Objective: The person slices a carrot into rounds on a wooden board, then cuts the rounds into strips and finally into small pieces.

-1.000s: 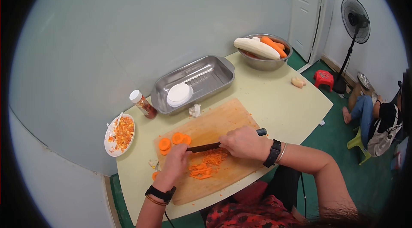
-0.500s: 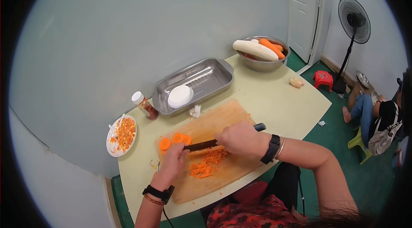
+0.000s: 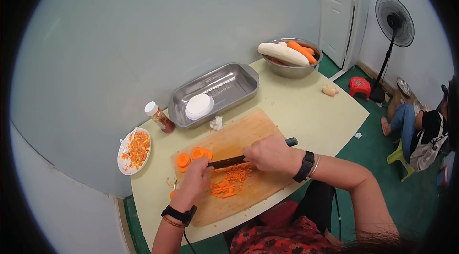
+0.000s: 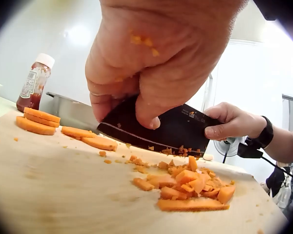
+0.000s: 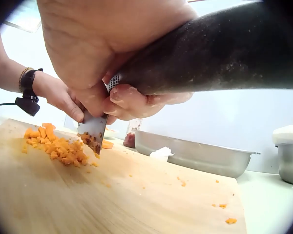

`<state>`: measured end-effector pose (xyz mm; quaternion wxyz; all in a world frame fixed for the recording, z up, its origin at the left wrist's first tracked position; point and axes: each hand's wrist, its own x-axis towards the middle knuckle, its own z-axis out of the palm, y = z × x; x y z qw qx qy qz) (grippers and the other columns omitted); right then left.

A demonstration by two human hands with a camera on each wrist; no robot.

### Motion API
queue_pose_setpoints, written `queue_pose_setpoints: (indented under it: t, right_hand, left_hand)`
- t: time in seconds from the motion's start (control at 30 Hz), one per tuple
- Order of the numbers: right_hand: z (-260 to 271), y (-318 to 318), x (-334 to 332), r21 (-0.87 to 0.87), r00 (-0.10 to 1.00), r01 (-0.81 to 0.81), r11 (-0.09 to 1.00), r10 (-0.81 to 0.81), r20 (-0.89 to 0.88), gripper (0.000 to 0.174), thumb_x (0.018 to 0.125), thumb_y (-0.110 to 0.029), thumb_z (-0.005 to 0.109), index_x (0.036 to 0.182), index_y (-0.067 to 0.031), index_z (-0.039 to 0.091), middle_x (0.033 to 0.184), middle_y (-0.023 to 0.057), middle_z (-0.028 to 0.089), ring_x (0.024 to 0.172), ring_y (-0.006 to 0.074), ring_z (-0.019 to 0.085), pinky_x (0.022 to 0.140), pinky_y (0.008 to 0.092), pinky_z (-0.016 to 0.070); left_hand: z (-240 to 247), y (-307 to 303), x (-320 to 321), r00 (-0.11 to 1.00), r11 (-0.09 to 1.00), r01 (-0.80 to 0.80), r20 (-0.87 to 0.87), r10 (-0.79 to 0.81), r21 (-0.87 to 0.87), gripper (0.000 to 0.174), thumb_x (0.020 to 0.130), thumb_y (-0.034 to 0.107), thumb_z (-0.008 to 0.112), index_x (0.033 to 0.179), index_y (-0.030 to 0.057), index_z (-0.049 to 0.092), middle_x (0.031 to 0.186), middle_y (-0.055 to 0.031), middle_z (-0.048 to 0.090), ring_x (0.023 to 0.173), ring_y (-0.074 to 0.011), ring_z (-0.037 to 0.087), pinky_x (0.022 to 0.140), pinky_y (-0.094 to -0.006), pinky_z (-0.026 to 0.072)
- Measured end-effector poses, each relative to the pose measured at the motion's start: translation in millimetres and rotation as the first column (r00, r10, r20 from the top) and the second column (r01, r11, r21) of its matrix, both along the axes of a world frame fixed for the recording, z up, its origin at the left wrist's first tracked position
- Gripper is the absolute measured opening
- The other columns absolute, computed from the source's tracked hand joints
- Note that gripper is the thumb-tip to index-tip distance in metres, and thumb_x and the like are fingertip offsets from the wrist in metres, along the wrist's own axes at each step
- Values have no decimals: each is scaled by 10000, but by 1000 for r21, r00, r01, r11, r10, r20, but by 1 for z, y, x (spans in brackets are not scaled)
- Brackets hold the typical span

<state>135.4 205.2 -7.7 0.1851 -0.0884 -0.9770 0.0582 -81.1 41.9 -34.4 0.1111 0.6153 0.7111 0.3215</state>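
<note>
A dark-bladed kitchen knife (image 3: 226, 162) lies across the diced carrot (image 3: 234, 180) on the wooden cutting board (image 3: 253, 127). My right hand (image 3: 273, 155) grips it at the handle end, and the black handle (image 5: 224, 51) fills the upper part of the right wrist view. At the other end, my left hand (image 3: 195, 180) pinches the front of the blade between thumb and fingers. Bits of carrot cling to the blade (image 4: 158, 129) near its edge. Thicker carrot pieces (image 4: 195, 204) lie on the near side of the blade, and round carrot slices (image 3: 183, 160) sit beyond my left hand.
Behind the board stands a metal tray (image 3: 239, 84) holding a white round lid (image 3: 199, 105). A white-capped jar (image 3: 160, 117) and a plate of diced food (image 3: 121, 164) are at left. A metal bowl (image 3: 296, 71) of vegetables stands back right. Another person (image 3: 409, 122) sits at far right.
Both hands keep their hold on the knife. The right hand and handle end rise slightly, then come down again, with the blade staying over the diced carrot.
</note>
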Motion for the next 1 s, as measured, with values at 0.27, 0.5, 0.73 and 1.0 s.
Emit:
queue_pose_setpoints:
  t: [0.27,0.5,0.73,1.0]
  right_hand:
    - [-6,-4,3,-16,999,20,1000,-19,26,105,815,-204,622,775,-107,623,626,112,632,567,286,639,492,413,472]
    - [-8,-12,7,-51,1000,8,999,-9,-11,145,814,-198,628,746,-76,586,612,120,611,543,306,621,481,421,466]
    - [-3,-10,9,-61,999,-3,998,1,-41,103,788,-165,619,746,-76,588,612,118,611,539,305,620,475,422,464]
    - [-14,-13,9,-28,999,-25,999,24,-36,70,776,-147,594,761,-81,578,604,120,603,542,313,618,473,427,462]
  left_hand:
    - [-4,-5,3,1000,1000,0,3,0,-13,120,806,-11,645,872,-15,545,802,-214,557,797,-409,536,701,-432,441]
    - [-9,-9,5,1000,1000,11,-15,-11,1,111,809,-5,642,863,-12,545,799,-209,556,799,-399,536,694,-434,439]
    - [2,-10,8,1000,1000,6,-24,-6,15,104,808,-4,639,874,-8,559,800,-205,559,807,-396,536,708,-435,437]
    - [-12,-16,9,997,1000,21,-69,-20,16,122,804,-17,639,907,1,576,832,-192,584,826,-384,563,727,-424,458]
